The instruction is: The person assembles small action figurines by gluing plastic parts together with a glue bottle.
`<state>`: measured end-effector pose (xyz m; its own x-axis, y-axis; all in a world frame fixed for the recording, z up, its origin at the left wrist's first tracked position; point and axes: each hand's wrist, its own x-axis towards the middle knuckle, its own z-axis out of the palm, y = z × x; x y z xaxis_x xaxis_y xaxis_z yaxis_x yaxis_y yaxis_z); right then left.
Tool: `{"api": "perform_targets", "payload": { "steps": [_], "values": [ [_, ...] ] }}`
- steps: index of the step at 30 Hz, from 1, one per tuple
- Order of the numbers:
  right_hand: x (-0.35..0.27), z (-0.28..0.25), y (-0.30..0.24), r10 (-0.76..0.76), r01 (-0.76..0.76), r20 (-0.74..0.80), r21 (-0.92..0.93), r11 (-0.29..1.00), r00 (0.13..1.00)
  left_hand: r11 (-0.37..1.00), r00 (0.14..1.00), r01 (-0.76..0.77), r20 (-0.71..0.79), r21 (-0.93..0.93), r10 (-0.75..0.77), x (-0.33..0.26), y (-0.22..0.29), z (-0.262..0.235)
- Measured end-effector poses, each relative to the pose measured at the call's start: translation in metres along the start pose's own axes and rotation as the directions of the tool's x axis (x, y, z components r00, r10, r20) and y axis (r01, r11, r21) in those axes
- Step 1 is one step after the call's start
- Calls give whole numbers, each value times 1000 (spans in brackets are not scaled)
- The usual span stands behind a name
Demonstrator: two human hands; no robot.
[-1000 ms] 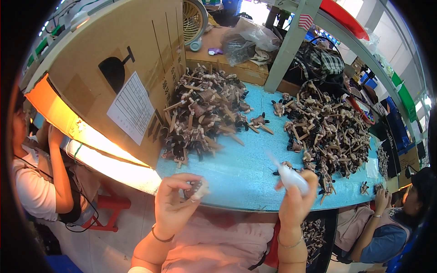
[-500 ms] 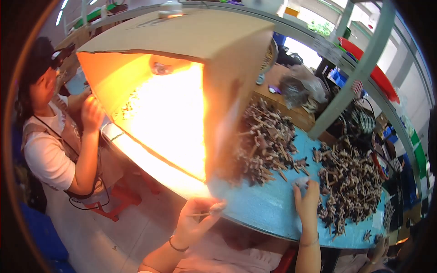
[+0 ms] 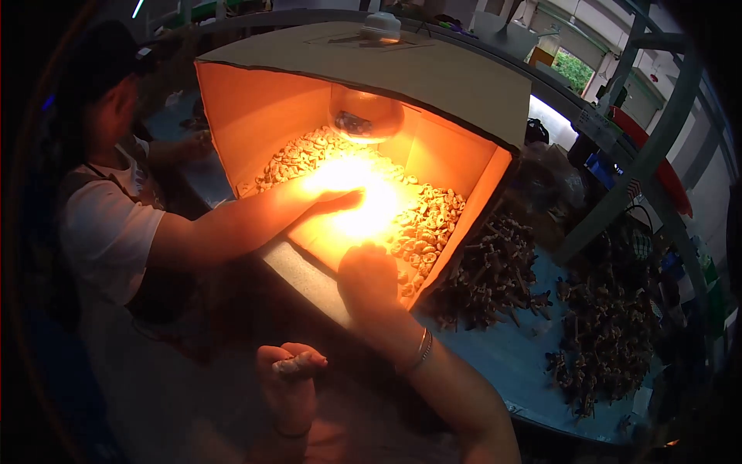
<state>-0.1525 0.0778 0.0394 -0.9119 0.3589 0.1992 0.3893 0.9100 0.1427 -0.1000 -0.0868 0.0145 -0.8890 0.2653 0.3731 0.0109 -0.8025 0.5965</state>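
Note:
My left hand (image 3: 287, 390) is in front of the box at the lower middle, its fingers curled together. Something small and greyish shows at its fingertips (image 3: 300, 364); I cannot make out whether it is a held piece or a finger covering. My right hand (image 3: 369, 280) reaches over the front edge of a lamp-lit cardboard box (image 3: 259, 108), close to the small curled pale pieces (image 3: 433, 220) heaped inside. Its fingers are foreshortened and partly lost in glare. From the left, a co-worker's forearm (image 3: 263, 216) stretches into the same box, the hand under the light.
A glowing bulb (image 3: 363, 116) hangs inside the box. On the blue tabletop (image 3: 510, 356) to the right lie two heaps of dark pieces with sticks, one nearer the box (image 3: 495, 271) and one farther right (image 3: 607, 340). A metal post (image 3: 657, 139) rises behind them.
My right hand has left the table between the heaps and gone to the box. My left hand has moved lower; its thin stick no longer shows. The co-worker's arm has reached in, and the view has shifted left.

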Motion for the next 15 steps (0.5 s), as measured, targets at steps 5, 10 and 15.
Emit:
{"api": "perform_targets", "payload": {
  "steps": [5, 10, 15],
  "values": [
    [99, 52, 18, 320, -313, -15, -257, 914, 947, 993, 996, 62, 63, 103, -68, -5, 26, -18],
    [107, 85, 28, 239, -211, 15, -419, 883, 971, 998, 999, 32, -7, 52, -32, -7, 32, -42],
    [98, 65, 21, 137, -148, -56, -345, 927, 989, 992, 985, 119, 132, -39, -113, -12, 29, -29]
  ]
}}
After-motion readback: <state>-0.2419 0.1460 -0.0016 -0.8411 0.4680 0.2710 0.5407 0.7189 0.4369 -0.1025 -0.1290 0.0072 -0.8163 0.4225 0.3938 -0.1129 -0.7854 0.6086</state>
